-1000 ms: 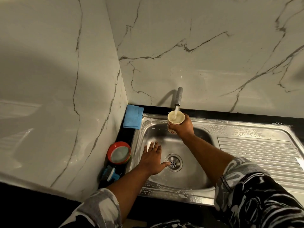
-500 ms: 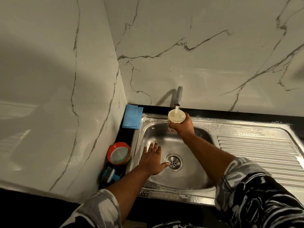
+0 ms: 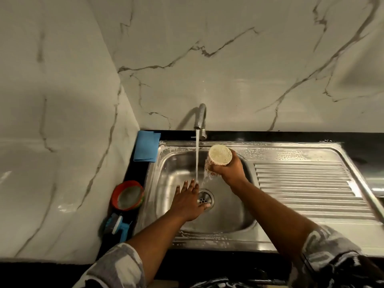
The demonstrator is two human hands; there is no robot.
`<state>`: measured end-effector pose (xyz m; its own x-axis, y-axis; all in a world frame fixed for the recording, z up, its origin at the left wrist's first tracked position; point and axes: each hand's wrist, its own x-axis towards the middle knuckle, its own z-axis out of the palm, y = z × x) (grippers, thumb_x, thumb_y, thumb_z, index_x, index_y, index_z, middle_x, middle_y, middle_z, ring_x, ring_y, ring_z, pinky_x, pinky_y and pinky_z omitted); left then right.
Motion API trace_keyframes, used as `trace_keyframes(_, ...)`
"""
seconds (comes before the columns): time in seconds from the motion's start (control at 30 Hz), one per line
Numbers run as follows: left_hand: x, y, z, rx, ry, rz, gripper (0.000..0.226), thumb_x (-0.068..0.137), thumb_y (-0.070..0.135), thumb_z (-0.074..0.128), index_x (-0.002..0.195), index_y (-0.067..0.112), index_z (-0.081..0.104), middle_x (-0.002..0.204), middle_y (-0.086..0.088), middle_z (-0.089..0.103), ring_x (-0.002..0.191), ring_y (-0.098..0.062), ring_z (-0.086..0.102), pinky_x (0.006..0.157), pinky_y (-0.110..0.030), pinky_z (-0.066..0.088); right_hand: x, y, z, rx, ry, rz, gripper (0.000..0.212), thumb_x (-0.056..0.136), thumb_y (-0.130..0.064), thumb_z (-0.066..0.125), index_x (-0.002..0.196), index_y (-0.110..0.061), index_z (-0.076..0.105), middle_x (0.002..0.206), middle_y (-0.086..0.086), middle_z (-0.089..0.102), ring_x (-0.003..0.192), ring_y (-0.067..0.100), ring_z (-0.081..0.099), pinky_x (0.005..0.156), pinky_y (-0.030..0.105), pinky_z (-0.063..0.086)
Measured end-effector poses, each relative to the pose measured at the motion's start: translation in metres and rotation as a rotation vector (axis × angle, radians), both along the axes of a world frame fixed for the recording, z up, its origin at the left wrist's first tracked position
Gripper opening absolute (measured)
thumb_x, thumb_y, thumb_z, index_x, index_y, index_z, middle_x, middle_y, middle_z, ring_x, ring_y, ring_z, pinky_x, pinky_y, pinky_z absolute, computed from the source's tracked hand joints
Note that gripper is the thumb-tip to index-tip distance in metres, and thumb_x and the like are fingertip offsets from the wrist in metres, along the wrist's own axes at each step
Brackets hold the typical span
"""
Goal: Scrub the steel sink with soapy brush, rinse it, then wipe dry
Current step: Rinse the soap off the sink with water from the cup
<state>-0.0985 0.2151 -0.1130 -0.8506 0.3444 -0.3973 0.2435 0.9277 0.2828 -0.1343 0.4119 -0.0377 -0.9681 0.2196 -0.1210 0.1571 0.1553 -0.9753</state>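
The steel sink (image 3: pixel 232 242) has soap foam along its rims and a drain (image 3: pixel 204 198) in the bowl's floor. My left hand (image 3: pixel 187 202) lies flat with spread fingers on the bowl floor beside the drain. My right hand (image 3: pixel 228 169) grips a patterned cup (image 3: pixel 219 156) full of water, held over the bowl to the right of the tap (image 3: pixel 201 119). Water runs from the tap in a thin stream that lands at my left fingertips. Some water drips from the cup.
A folded blue cloth (image 3: pixel 146 148) lies at the sink's back left corner. A red-rimmed bowl of soapy water (image 3: pixel 127 195) and a blue scrub brush (image 3: pixel 118 224) sit on the black counter left of the sink. The ribbed drainboard (image 3: pixel 307 188) stretches right.
My right hand has moved the full cup out from under the tap to the right. The stream now falls straight into the bowl. My left hand has stayed by the drain.
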Motion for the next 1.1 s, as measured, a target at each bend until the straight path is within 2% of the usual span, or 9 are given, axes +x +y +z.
trace_keyframes(0.07,0.002,0.023,-0.002,0.013,0.009,0.004,0.097,0.099,0.076,0.042,0.17,0.018,0.008,0.178,-0.002,-0.002,0.164,-0.024,-0.007,0.132,-0.049,-0.002,0.021,0.035,-0.001,0.025,-0.01,0.006,0.082,0.058,-0.014,0.097,0.13,-0.024,0.059,0.115,-0.007,0.071,0.106,0.01,0.068,0.084,0.029,0.058)
trace_keyframes(0.2,0.006,0.089,-0.007,0.054,0.107,-0.01,0.088,0.105,0.069,0.035,0.17,0.017,0.008,0.178,-0.002,0.002,0.164,-0.022,0.0,0.132,-0.044,0.002,0.062,0.122,-0.004,0.081,-0.066,-0.012,0.083,0.049,-0.02,0.096,0.124,-0.025,0.062,0.108,-0.006,0.075,0.099,0.009,0.072,0.091,0.042,0.06)
trace_keyframes(0.27,0.007,0.135,-0.007,0.089,0.158,-0.03,0.085,0.106,0.067,0.03,0.17,0.016,0.007,0.178,-0.003,0.005,0.164,-0.021,0.003,0.131,-0.043,0.003,0.08,0.174,-0.003,0.127,-0.104,-0.018,0.084,0.047,-0.025,0.097,0.123,-0.027,0.062,0.107,-0.008,0.075,0.099,0.009,0.072,0.092,0.043,0.06)
trace_keyframes(0.37,0.009,0.212,-0.004,0.159,0.203,-0.102,0.087,0.104,0.07,0.022,0.17,0.016,0.006,0.178,-0.003,0.003,0.164,-0.021,0.002,0.132,-0.041,0.002,0.101,0.251,0.005,0.241,-0.136,-0.027,0.083,0.05,-0.031,0.1,0.123,-0.034,0.061,0.107,-0.012,0.075,0.098,0.005,0.071,0.09,0.04,0.059)
trace_keyframes(0.57,0.001,0.391,-0.01,0.252,0.177,-0.335,0.08,0.11,0.057,0.037,0.17,0.016,0.003,0.178,-0.004,-0.005,0.164,-0.021,-0.009,0.132,-0.041,-0.007,0.121,0.399,0.004,0.436,-0.21,-0.078,0.086,0.048,-0.042,0.097,0.125,-0.035,0.059,0.108,-0.017,0.072,0.101,0.003,0.069,0.091,0.038,0.057)
trace_keyframes(0.67,-0.004,0.47,-0.022,0.229,0.158,-0.465,0.08,0.109,0.049,0.044,0.17,0.015,0.005,0.178,-0.006,-0.005,0.164,-0.023,-0.009,0.132,-0.045,-0.004,0.123,0.454,0.004,0.534,-0.251,-0.086,0.084,0.051,-0.035,0.097,0.126,-0.033,0.059,0.105,-0.018,0.071,0.099,0.005,0.068,0.084,0.021,0.052)
trace_keyframes(0.73,-0.008,0.512,-0.029,0.225,0.179,-0.535,0.083,0.106,0.047,0.05,0.17,0.014,0.007,0.178,-0.008,-0.001,0.164,-0.025,-0.006,0.133,-0.047,-0.002,0.121,0.481,0.006,0.587,-0.276,-0.099,0.081,0.053,-0.028,0.097,0.126,-0.03,0.061,0.102,-0.018,0.069,0.097,0.006,0.066,0.078,0.016,0.046)
trace_keyframes(0.97,-0.026,0.568,-0.047,0.293,0.238,-0.59,0.076,0.1,0.053,0.052,0.165,0.019,0.032,0.176,-0.007,0.02,0.164,-0.027,0.008,0.133,-0.05,0.009,0.091,0.524,0.002,0.662,-0.393,-0.051,0.073,0.054,-0.028,0.094,0.118,-0.035,0.059,0.101,-0.013,0.07,0.095,0.013,0.067,0.082,0.031,0.053)
trace_keyframes(1.1,-0.032,0.57,-0.044,0.322,0.18,-0.369,0.095,0.096,0.054,0.062,0.169,0.017,0.014,0.178,-0.004,0.011,0.164,-0.024,0.002,0.133,-0.048,0.01,0.074,0.521,-0.003,0.678,-0.42,-0.011,0.08,0.052,-0.037,0.095,0.124,-0.029,0.061,0.104,-0.008,0.072,0.095,0.017,0.068,0.085,0.038,0.057)
